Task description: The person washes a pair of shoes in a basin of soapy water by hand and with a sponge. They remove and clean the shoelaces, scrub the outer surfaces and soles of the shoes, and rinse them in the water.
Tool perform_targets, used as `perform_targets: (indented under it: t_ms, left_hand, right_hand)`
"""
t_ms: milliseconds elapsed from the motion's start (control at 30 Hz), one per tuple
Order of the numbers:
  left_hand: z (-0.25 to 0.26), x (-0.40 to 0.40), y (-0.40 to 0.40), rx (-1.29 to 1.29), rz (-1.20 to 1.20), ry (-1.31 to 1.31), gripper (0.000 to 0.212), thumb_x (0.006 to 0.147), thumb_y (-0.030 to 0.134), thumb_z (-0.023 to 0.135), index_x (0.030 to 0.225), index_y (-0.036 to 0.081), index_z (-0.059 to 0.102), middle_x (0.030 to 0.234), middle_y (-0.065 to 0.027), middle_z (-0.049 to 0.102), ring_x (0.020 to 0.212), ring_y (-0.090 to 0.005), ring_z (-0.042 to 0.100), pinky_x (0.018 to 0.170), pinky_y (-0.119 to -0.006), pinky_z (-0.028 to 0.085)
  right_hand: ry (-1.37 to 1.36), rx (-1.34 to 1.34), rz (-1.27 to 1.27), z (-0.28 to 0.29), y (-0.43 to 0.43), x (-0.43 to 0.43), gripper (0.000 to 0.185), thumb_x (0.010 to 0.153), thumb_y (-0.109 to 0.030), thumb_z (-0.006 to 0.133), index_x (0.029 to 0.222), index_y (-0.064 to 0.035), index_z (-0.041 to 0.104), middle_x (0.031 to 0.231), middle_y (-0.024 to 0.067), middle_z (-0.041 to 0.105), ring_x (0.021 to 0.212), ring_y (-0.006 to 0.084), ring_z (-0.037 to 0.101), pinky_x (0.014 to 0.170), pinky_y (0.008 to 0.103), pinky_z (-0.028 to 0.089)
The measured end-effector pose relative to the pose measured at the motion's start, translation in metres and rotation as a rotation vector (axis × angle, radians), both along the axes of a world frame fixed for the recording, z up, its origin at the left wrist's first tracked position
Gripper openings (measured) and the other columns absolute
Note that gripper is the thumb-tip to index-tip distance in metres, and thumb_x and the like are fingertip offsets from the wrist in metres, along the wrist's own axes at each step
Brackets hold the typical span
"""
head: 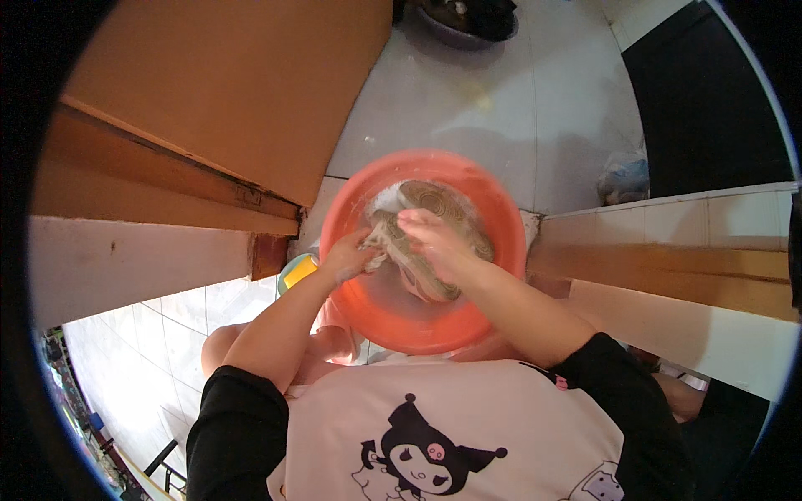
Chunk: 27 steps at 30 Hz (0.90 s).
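An orange plastic basin (423, 335) with sudsy water stands on the floor in front of me. Inside lie two pale sports shoes, soles facing up. My left hand (351, 255) grips the nearer shoe (437, 283) by its light fabric at the left side. Over that shoe's sole is my right hand (438, 241), blurred, its fingers extended; whether it touches the sole or holds something small beneath is not plain. The farther shoe (432, 197) rests beyond both hands, partly behind the right one.
Left of the basin stands a green container with a yellow item (301, 270). An orange-brown door (238, 94) is at the left, a doorframe (664, 269) at the right. Farther off are a dark basin (454, 37) holding dark things and a plastic bag (624, 178).
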<state>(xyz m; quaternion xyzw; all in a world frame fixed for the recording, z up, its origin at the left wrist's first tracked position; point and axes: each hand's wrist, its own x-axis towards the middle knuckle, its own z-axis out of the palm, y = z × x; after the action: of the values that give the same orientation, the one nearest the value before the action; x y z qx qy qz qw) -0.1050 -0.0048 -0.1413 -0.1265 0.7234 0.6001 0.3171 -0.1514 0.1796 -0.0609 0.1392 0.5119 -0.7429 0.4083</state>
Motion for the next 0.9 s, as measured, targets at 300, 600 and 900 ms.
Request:
perform_targets:
  t_ms: [300, 600, 900]
  left_hand:
    - [-0.213, 0.057, 0.059, -1.269, -0.241, 0.328, 0.057, 0.081, 0.029, 0.047, 0.130, 0.005, 0.032, 0.136, -0.0168, 0.025, 0.120, -0.0346, 0.032, 0.100, -0.044, 0.027]
    - [-0.148, 0.039, 0.060, -0.824, -0.289, 0.244, 0.053, 0.081, 0.025, 0.050, 0.128, 0.004, 0.035, 0.133, -0.0202, 0.029, 0.122, -0.0299, 0.031, 0.105, -0.040, 0.015]
    - [-0.110, 0.000, 0.058, -0.221, -0.114, -0.132, 0.024, 0.072, 0.004, 0.050, 0.095, 0.004, 0.057, 0.085, -0.0085, 0.057, 0.071, -0.0183, 0.052, 0.063, -0.032, 0.043]
  right_hand:
    - [0.016, 0.093, -0.036, -0.013, 0.046, -0.013, 0.025, 0.085, -0.027, 0.052, 0.100, -0.0065, 0.053, 0.092, 0.0039, 0.055, 0.085, 0.0129, 0.052, 0.075, 0.0269, 0.040]
    - [-0.070, 0.097, -0.027, -0.020, 0.079, -0.016, 0.028, 0.087, -0.030, 0.050, 0.101, -0.0060, 0.052, 0.095, 0.0043, 0.055, 0.089, 0.0126, 0.052, 0.078, 0.0263, 0.040]
    - [-0.105, 0.055, -0.048, -0.039, 0.081, -0.012, 0.031, 0.085, -0.034, 0.052, 0.106, -0.0106, 0.050, 0.105, 0.0064, 0.050, 0.097, 0.0176, 0.048, 0.080, 0.0317, 0.041]
